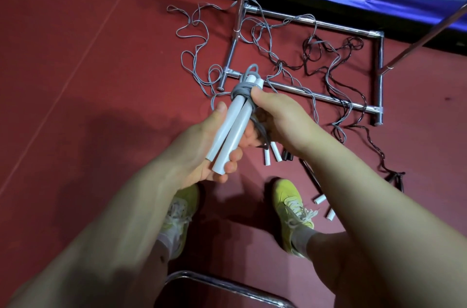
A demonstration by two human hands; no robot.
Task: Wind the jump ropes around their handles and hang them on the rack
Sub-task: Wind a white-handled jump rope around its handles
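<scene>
My left hand grips the two white plastic handles together so my right hand can pinch the grey cord tight around them.

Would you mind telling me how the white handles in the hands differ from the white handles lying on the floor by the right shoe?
The held handles are pressed side by side; the floor handles lie apart. The held handles have grey rope wound around their top end; the floor handles show no winding. The left hand grips the held pair and the right hand pinches the rope, while nothing touches the floor pair. Both pairs are white tubes.
</scene>
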